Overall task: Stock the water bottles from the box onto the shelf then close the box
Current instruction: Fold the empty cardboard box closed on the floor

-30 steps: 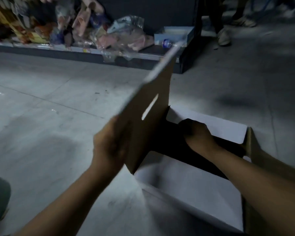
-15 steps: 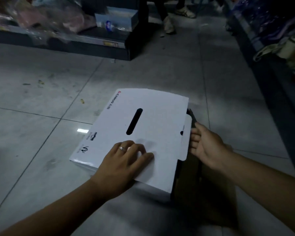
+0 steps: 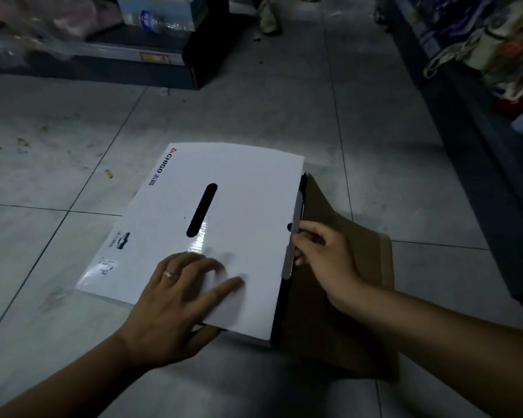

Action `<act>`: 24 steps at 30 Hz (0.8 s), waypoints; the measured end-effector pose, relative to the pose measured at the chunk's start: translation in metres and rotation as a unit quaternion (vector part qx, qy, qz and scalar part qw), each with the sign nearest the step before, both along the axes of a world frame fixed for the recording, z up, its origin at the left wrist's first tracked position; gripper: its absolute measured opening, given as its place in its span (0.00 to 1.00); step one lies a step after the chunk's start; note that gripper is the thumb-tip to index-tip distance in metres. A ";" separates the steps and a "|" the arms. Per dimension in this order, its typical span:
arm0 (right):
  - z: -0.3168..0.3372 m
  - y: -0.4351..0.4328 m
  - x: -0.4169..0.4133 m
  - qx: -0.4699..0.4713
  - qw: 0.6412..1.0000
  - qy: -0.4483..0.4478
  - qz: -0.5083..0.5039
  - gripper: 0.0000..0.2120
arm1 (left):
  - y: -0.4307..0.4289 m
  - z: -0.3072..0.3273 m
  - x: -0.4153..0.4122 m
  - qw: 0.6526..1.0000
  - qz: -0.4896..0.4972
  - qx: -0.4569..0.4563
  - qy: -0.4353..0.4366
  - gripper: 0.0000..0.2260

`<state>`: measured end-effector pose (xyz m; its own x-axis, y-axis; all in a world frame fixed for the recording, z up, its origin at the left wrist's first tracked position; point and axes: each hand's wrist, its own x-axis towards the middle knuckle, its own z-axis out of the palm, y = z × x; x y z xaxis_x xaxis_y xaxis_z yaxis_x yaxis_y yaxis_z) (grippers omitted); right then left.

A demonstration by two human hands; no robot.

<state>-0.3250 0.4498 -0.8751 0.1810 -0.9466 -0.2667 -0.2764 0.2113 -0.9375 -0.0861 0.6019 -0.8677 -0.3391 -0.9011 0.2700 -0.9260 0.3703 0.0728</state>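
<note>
Cardboard makes up the white box (image 3: 224,224), which lies on the grey tiled floor (image 3: 284,101) in the middle of the scene, its glossy lid folded down flat and a dark slot handle (image 3: 202,210) cut in its centre. Along the right edge a narrow white tuck tab (image 3: 293,236) stands beside a dark gap, and a brown flap (image 3: 344,267) lies spread open on the floor to the right. The left hand (image 3: 178,300) rests open and flat on the near part of the lid, fingers spread, a ring (image 3: 168,274) on one finger. The right hand (image 3: 323,254) curls its fingers around the tab at the right edge, pinching it. At the far left a low dark shelf (image 3: 118,61) carries a water bottle (image 3: 160,21) lying before a pale carton, with blurred wrapped goods further left. Along the far right runs another shelf (image 3: 465,116) with packaged goods.
</note>
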 end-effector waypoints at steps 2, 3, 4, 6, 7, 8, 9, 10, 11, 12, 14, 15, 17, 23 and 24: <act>0.000 0.001 0.003 -0.032 0.999 0.035 0.018 0.16 | -0.001 0.004 0.001 1.000 -0.007 -0.012 0.002 0.24; -0.002 0.001 0.004 -0.053 0.996 0.070 0.032 0.17 | -0.001 0.004 0.002 1.000 -0.010 -0.014 -0.001 0.24; -0.004 0.001 0.004 -0.076 0.990 0.108 0.046 0.18 | -0.001 0.003 0.002 1.000 -0.014 -0.015 -0.007 0.24; -0.009 0.000 0.001 -0.121 0.977 0.159 0.070 0.17 | 0.001 0.000 0.002 1.000 -0.018 -0.011 -0.019 0.26; -0.011 0.000 0.000 -0.139 0.972 0.174 0.081 0.17 | 0.001 -0.001 0.002 1.000 -0.018 -0.008 -0.020 0.27; -0.013 -0.002 -0.002 -0.155 0.966 0.186 0.091 0.15 | 0.001 -0.001 0.002 1.000 -0.017 -0.008 -0.018 0.27; -0.015 -0.005 -0.004 -0.169 0.961 0.196 0.099 0.14 | 0.001 0.000 0.002 1.000 -0.016 -0.011 -0.013 0.27; -0.015 -0.008 -0.006 -0.177 0.957 0.202 0.109 0.14 | 0.000 0.000 0.002 1.000 -0.014 -0.014 -0.006 0.26; -0.015 -0.011 -0.007 -0.178 0.955 0.205 0.120 0.14 | 0.000 0.001 0.002 1.000 -0.013 -0.017 -0.002 0.25; -0.014 -0.015 -0.008 -0.173 0.953 0.207 0.134 0.17 | 0.001 0.001 0.002 1.000 -0.013 -0.019 -0.001 0.25; -0.010 -0.022 -0.009 -0.143 0.951 0.217 0.168 0.25 | 0.003 0.001 0.002 1.000 -0.012 -0.017 -0.002 0.24; -0.009 -0.026 -0.008 -0.125 0.949 0.223 0.184 0.28 | 0.003 0.000 0.002 1.000 -0.012 -0.015 -0.002 0.24; -0.005 -0.034 -0.006 -0.109 0.946 0.232 0.198 0.28 | 0.003 0.001 0.003 1.000 -0.012 -0.017 0.002 0.24; -0.001 -0.046 -0.009 -0.015 0.981 0.102 0.165 0.02 | 0.004 0.009 0.008 0.999 -0.005 -0.029 0.020 0.26; -0.002 -0.047 -0.012 0.019 0.986 0.057 0.154 0.04 | 0.005 0.009 0.010 0.999 -0.006 -0.030 0.020 0.26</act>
<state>-0.3371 0.4026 -0.8770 0.4244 -0.8406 -0.3364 -0.4361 0.1358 -0.8896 -0.0765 0.6072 -0.8590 -0.3381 -0.8791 0.3359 -0.9183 0.3862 0.0865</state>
